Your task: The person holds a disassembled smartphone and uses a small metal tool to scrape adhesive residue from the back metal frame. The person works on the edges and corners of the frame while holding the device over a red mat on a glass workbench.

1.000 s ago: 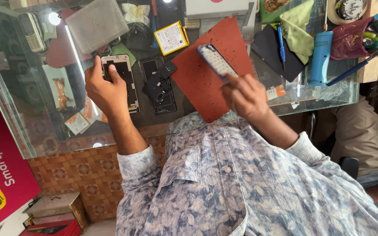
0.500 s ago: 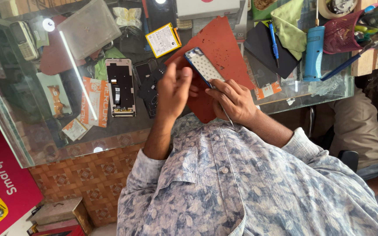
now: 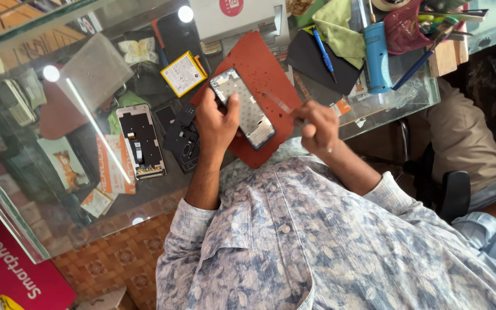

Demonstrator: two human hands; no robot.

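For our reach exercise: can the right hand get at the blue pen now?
Probably yes: nothing lies between the right hand and the blue pen, though that hand grips a thin tool.

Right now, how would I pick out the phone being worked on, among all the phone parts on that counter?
Start at the glass counter and find the rust-red mat in its middle. Over that mat, the left hand grips an opened phone while the right hand points a thin tool at it. Unlike the other opened phone lying flat beside it, this one is held up.

Glass counter (image 3: 41,224), lamp glare (image 3: 186,14); patterned brown floor tiles (image 3: 116,258).
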